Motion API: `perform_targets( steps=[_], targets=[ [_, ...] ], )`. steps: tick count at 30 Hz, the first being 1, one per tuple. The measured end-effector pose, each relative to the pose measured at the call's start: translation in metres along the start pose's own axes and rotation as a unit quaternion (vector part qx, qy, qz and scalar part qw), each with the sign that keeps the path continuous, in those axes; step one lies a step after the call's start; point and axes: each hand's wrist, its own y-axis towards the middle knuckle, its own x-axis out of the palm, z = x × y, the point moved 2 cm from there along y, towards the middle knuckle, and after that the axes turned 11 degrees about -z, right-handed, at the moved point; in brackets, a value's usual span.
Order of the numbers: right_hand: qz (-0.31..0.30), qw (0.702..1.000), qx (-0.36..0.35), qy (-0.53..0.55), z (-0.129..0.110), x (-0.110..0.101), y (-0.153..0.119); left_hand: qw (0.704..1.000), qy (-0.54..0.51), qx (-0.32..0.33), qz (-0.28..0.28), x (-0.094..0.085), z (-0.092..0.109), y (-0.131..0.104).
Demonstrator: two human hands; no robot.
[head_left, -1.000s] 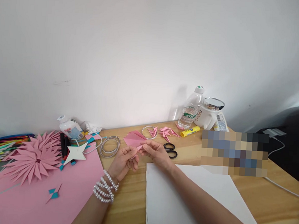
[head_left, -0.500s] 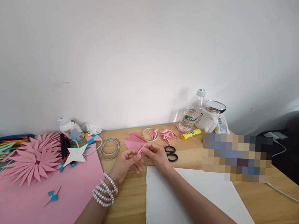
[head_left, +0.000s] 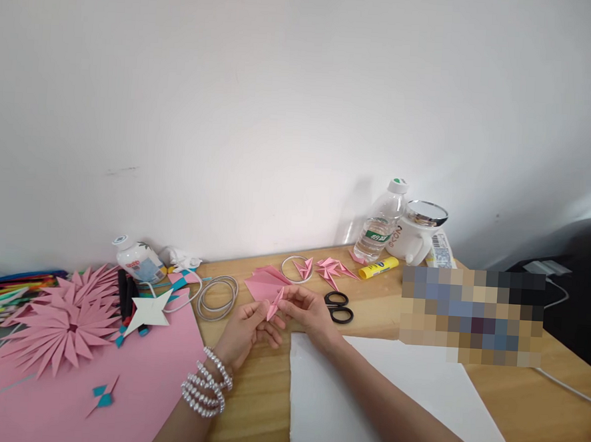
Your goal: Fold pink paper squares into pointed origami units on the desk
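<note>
A small folded pink paper piece (head_left: 275, 304) is held between both hands over the wooden table. My left hand (head_left: 249, 328), with pearl bracelets (head_left: 208, 384) at the wrist, pinches its left side. On the right side, my right hand (head_left: 307, 312) grips it with thumb and fingers. Flat pink paper (head_left: 266, 282) lies just behind the hands. Beyond them are folded pink pieces (head_left: 333, 270) and a ring (head_left: 283, 268) around another folded piece. Black-handled scissors (head_left: 339, 307) rest beside my right hand.
White board (head_left: 375, 399) lies front right, pink sheet (head_left: 150, 385) with paper stars (head_left: 72, 328) at left. Coiled rings (head_left: 217, 297) sit left of centre. A yellow glue stick (head_left: 379, 268), water bottle (head_left: 379, 223) and white mug (head_left: 413, 236) stand or lie at the back right.
The pink piece between my fingers has turned more upright and shows more of its length. Both hands stay close together, their fingers slightly shifted. The whole view has moved slightly.
</note>
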Motion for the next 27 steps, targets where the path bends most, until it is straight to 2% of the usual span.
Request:
perform_targets(
  steps=[8, 18, 23, 25, 27],
  targets=[
    [0.005, 0.999, 0.004, -0.040, 0.003, 0.000, 0.000, 0.994, 0.090, 0.008, 0.061, 0.000, -0.003, 0.003],
    [0.021, 0.998, 0.012, -0.051, 0.003, 0.000, 0.000, 0.987, 0.150, 0.015, 0.057, -0.001, -0.003, 0.001],
    [0.039, 0.996, 0.014, -0.081, -0.001, -0.001, -0.001, 0.987, 0.157, -0.001, 0.024, 0.000, -0.006, 0.002],
    [0.056, 0.991, -0.004, -0.122, -0.003, 0.000, -0.002, 0.981, 0.188, 0.021, 0.052, -0.002, -0.007, 0.003],
    [0.073, 0.982, -0.026, -0.173, -0.005, 0.002, -0.003, 0.956, 0.252, 0.083, 0.128, -0.007, -0.006, 0.003]
  ],
)
